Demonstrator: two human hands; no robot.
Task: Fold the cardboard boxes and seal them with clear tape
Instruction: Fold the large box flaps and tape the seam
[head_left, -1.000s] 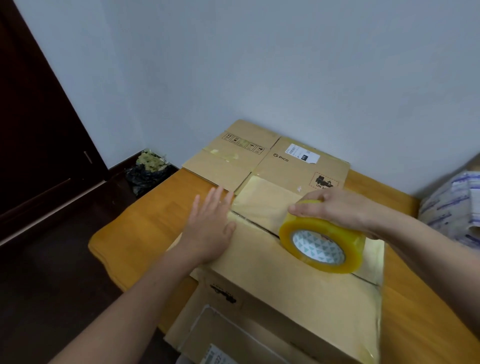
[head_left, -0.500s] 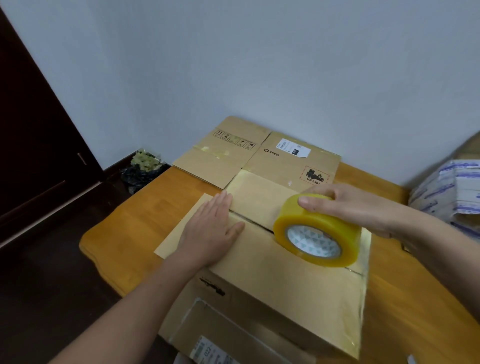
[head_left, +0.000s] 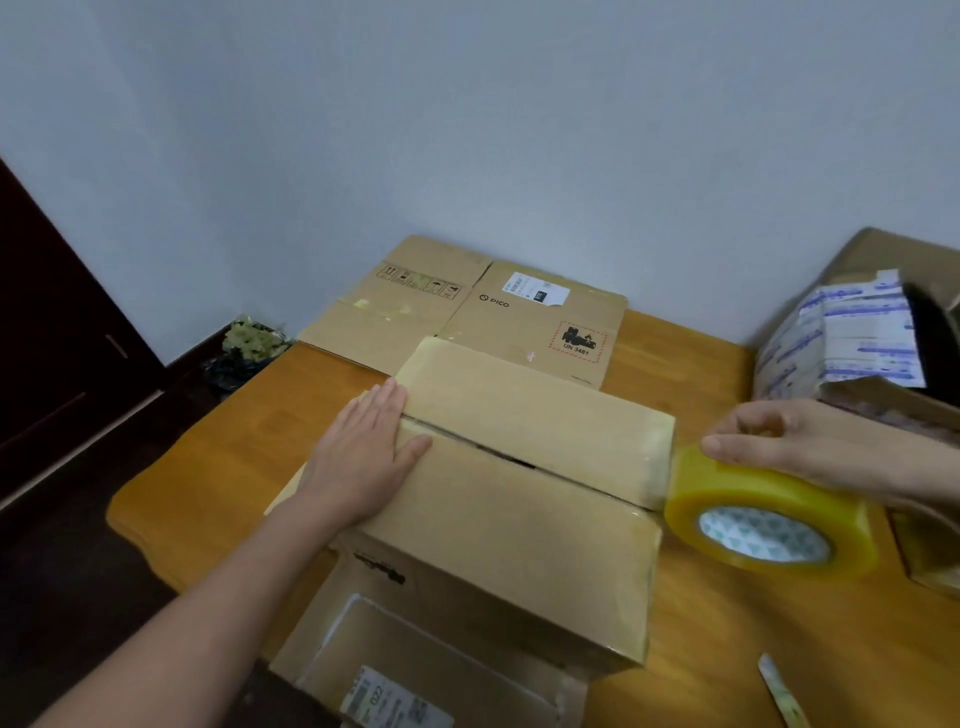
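Note:
A brown cardboard box (head_left: 524, 525) stands on the wooden table (head_left: 218, 457) with its two top flaps folded down and a dark seam between them. My left hand (head_left: 363, 452) presses flat with straight fingers on the seam's left end. My right hand (head_left: 800, 447) grips a yellowish roll of clear tape (head_left: 769, 514), held just past the box's right edge at the seam's right end. A short blurred stretch of tape seems to run from the roll to the box edge.
A flattened carton (head_left: 467, 317) with a PICO print lies at the back against the wall. An open box with blue-striped wrapping (head_left: 852, 343) sits at the right. A small strip (head_left: 779, 691) lies on the table front right. Dark floor and a door lie left.
My right hand carried the tape roll from the middle of the box top rightward past the right edge. My left hand slid slightly onto the seam's left end and stayed flat.

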